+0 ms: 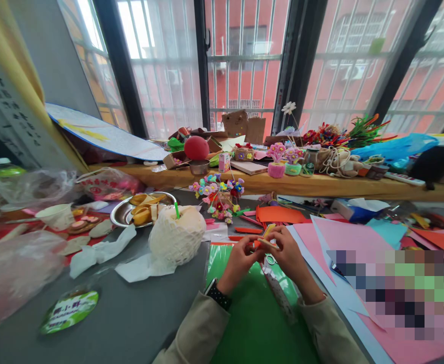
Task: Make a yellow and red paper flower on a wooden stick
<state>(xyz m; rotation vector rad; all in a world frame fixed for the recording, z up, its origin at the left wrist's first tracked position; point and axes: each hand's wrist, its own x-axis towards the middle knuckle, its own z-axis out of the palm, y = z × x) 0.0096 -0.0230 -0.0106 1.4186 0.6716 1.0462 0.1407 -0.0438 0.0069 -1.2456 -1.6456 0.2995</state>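
Above the green mat (240, 313), my left hand (241, 259) and my right hand (285, 253) meet with fingers pinched. Between them is a small flat yellow-and-tan piece (269, 231), its kind too small to make out. A bit of orange shows by the left fingertips, and my fingers hide part of what they hold. Just below the hands lies a white ring-shaped thing (270, 259), perhaps a scissors handle. From there a pale patterned strip (280, 296) runs down the mat. Orange paper (280, 215) lies beyond my fingers.
Left of the mat stands a net-wrapped coconut (178, 235) with a green straw, near a metal bowl (118, 215) of bananas. Pink paper (389, 328) spreads at right. Behind are a colourful flower bunch (220, 194) and a crowded wooden ledge (149, 177).
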